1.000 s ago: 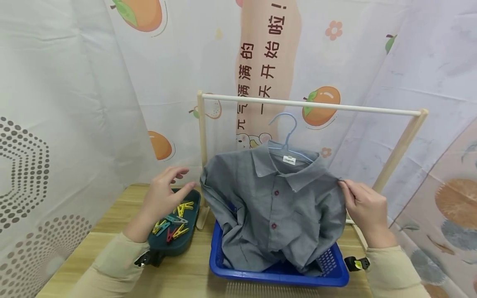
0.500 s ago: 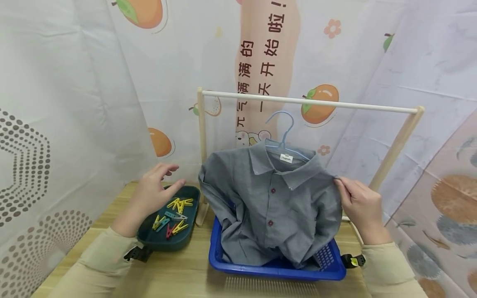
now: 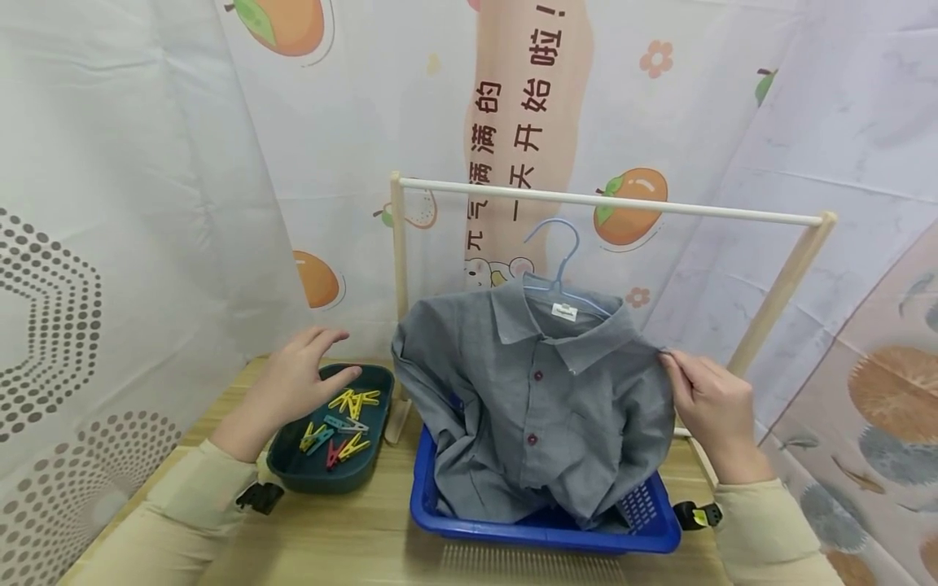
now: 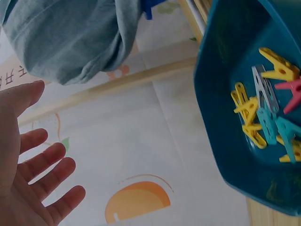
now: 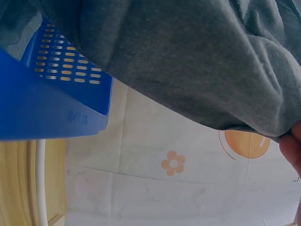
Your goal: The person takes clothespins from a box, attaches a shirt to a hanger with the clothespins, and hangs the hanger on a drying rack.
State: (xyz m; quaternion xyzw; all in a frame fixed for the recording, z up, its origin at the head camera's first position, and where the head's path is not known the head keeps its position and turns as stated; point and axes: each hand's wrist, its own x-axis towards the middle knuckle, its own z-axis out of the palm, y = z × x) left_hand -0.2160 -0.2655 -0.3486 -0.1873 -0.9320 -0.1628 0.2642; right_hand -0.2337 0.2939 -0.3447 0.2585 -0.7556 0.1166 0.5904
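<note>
A grey shirt [image 3: 484, 358] with a collar and dark red buttons is on a light blue hanger [image 3: 563, 252], its lower part lying in a blue basket [image 3: 545, 535]. The hanger's hook is below the rack's white bar [image 3: 623, 200], apart from it in the head view. My right hand [image 3: 711, 407] pinches the shirt at its right shoulder; in the right wrist view the fingertips [image 5: 292, 146] hold the cloth's edge. My left hand [image 3: 293, 378] is held over the left side of a dark green tray [image 3: 315, 482], fingers spread and holding nothing. In the left wrist view it is apart from the shirt's sleeve [image 4: 70, 42].
Several clothespins [image 3: 355, 403], yellow, teal, red and grey, lie in the tray. The rack's wooden posts [image 3: 782, 293] stand on both sides behind the basket. A printed curtain [image 3: 352, 98] hangs behind the wooden table [image 3: 330, 537].
My left hand has drawn left and slightly down, away from the shirt, uncovering more of the tray. The right hand keeps its pinch on the shoulder; the view has shifted slightly.
</note>
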